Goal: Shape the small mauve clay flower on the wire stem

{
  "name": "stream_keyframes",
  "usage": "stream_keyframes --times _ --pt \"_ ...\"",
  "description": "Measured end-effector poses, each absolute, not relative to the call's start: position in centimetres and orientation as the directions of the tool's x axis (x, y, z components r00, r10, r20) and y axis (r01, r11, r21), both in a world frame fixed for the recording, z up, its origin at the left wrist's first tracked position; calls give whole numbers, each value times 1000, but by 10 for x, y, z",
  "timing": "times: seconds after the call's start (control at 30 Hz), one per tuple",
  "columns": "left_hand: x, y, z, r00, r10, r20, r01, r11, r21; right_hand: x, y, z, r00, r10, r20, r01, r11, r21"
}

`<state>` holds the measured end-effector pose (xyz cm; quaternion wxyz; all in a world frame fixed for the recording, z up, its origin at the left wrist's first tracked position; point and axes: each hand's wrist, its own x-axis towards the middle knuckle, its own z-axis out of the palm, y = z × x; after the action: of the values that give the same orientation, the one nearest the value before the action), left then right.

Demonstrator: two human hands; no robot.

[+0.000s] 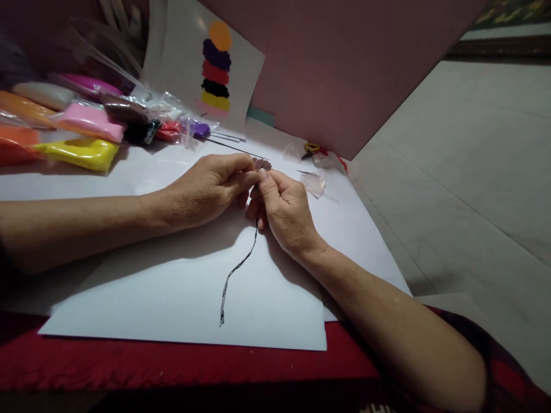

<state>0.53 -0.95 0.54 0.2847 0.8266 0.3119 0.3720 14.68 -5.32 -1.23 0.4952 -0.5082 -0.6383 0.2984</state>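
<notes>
My left hand (206, 189) and my right hand (282, 206) meet over a white sheet of paper (185, 287). Both pinch a small brownish ruffled clay flower (262, 164) at their fingertips. A thin dark wire stem (239, 267) hangs from under my right hand and trails down across the paper toward me. Both hands have their fingers closed around the flower and the top of the stem.
Bags of coloured modelling clay, yellow (80, 152), pink (90, 121) and orange (17, 109), lie at the far left. A propped sheet (206, 63) shows stacked coloured blobs. Small yellow-handled scissors (310, 149) and plastic scraps (314, 183) lie at the right, by a maroon board (344, 74).
</notes>
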Motion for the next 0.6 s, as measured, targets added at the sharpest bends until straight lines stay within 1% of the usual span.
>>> stream_keyframes --times 0.17,0.4,0.6 --pt "4 -11 9 552 711 435 333 -666 667 147 -54 -12 3 942 334 350 312 -883" --pt "3 -7 6 591 682 430 294 -679 673 147 -54 -12 -1 941 340 369 316 -874" --pt "3 -8 6 595 684 422 251 -657 711 148 -53 -13 -9 932 362 373 339 -864"
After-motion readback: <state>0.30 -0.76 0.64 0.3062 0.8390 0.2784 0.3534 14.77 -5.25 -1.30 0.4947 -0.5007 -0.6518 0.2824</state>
